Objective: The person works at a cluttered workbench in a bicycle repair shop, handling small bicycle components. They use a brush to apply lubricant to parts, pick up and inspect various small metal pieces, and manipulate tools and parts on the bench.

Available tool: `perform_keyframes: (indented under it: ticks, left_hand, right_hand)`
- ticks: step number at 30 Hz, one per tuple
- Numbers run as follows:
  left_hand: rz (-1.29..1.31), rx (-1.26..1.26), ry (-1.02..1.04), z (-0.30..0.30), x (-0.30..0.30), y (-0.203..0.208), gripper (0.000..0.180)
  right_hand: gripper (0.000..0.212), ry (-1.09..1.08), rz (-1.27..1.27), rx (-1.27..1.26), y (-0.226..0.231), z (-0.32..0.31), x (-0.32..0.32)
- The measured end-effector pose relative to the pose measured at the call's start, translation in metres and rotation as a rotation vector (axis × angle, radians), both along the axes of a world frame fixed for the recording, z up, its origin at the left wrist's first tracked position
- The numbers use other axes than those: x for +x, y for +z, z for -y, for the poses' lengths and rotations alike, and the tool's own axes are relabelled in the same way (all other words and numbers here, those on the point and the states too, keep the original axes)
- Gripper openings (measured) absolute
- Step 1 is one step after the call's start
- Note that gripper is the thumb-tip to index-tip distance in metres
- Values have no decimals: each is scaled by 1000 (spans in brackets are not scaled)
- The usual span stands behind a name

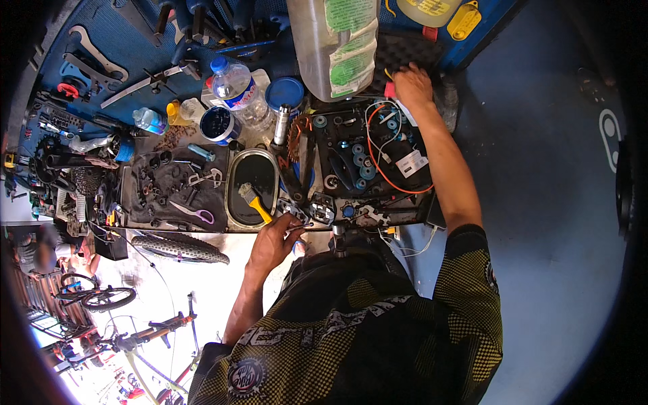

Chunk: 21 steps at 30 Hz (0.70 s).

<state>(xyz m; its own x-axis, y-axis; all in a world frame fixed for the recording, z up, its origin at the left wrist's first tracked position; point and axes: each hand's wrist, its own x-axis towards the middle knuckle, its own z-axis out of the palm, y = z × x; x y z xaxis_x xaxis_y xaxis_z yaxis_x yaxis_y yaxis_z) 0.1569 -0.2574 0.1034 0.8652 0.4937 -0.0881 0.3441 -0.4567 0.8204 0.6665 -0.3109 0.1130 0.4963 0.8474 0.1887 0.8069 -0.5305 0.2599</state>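
Observation:
My left hand is at the bench's front edge, its fingers pinched round a slim metal rod-like piece. Just beyond it, a yellow-handled paintbrush rests with its bristles over an oval metal tray of dark liquid; its handle end reaches the hand. Beside these fingers stands a black and silver bike pedal. A crank arm with chainring lies farther back. My right hand reaches to the back right, fingers bent down by a small pink-red item and dark foam; its fingertips are partly hidden.
A large metal cylinder hangs over the bench's back. Behind the tray stand a clear bottle and blue tubs. Small parts cover a dark mat; an orange cable curls at right. Bicycles stand at lower left.

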Motion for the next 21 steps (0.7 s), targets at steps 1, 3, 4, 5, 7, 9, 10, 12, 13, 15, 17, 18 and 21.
perform_keyframes:
  ticks: [1,3,4,5,7,9,10,12,13,15,17,18,21]
  left_hand:
    - [0,-1,-4,0,0,0,20]
    - [-2,-5,-18,-2,1,-2,20]
    - [7,-5,-12,-2,-1,-4,20]
    - [17,-5,-9,-3,-2,-8,20]
    - [15,-5,-9,-3,-3,-12,20]
    - [-4,-5,-18,-4,-4,-14,21]
    - [-18,4,-21,-4,-2,-13,21]
    - [-46,25,-21,-4,0,-9,21]
    - [-37,34,-27,-4,1,-10,21]
    - [-11,50,-35,-4,3,-15,21]
    - [1,48,-49,-5,7,-14,21]
    - [7,47,-54,-5,9,-13,21]
    - [25,48,-53,-4,8,-4,21]
  right_hand:
    - [28,-35,-45,-13,-13,0,7]
    - [30,-111,-135,-40,-32,5,16]
    - [30,-123,-186,-30,-31,2,12]
    - [31,-137,-237,-20,-28,2,9]
    - [31,-152,-293,0,-16,5,-2]
    - [32,-155,-299,22,10,5,-27]
    - [30,-92,-242,115,19,8,-40]
    - [28,41,-128,304,31,12,-73]
    - [30,45,-252,316,32,14,-96]
    - [37,56,-469,252,30,17,-149]
    - [50,111,-598,117,13,26,-190]
    - [59,164,-632,54,-4,31,-203]
    - [66,271,-456,120,-42,44,-219]
